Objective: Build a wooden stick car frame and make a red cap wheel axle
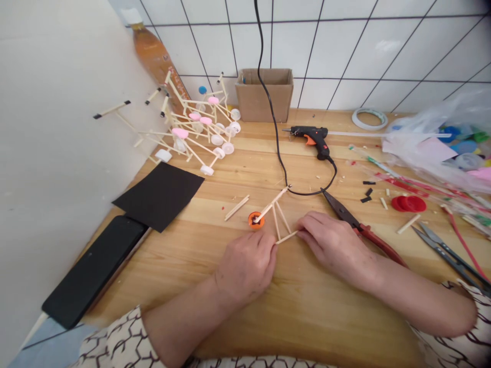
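Note:
A small frame of thin wooden sticks (274, 208) stands over the table's middle, with an orange bottle cap (255, 220) at its left side. My left hand (247, 263) pinches the left end of the frame's near crosspiece, its fingers closed. At the other end of that crosspiece, the fingertips of my right hand (326, 240) are closed on it too. Two loose sticks (237, 208) lie left of the cap. Red-handled pliers (356, 222) rest beside and partly behind my right forearm.
Finished-looking stick models with caps (207, 122) crowd the back left near a bottle (153, 53). A black phone (95, 268) and black sheet (161, 194) lie left. A glue gun (316, 139), cardboard box (264, 97), tape roll (369, 119), red caps (408, 204) and scissors (448, 253) are around.

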Motion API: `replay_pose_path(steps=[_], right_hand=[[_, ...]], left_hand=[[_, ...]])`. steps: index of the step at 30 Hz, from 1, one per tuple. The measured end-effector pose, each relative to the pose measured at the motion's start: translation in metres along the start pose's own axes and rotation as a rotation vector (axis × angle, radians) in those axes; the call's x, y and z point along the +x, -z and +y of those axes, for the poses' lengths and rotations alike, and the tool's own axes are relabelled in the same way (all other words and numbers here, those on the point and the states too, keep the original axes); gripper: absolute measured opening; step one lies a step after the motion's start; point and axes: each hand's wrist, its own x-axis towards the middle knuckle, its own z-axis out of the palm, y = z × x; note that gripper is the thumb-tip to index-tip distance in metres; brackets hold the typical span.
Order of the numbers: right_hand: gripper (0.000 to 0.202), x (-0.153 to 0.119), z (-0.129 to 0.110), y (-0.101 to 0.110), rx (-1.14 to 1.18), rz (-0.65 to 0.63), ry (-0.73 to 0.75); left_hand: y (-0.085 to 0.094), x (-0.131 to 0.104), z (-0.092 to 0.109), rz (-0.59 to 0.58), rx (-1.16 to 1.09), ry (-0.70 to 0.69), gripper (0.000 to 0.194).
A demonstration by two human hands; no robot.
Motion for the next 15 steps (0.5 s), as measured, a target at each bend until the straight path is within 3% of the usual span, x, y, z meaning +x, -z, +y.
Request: replay_pose_path(steps=[15], right_hand=[[0.015,0.0002,0.0001,-0.0001,0.005,0.005,0.008]], left_hand=[[-0.0006,-0.0004,0.0002,0.004,-0.009,0.001,0.021]])
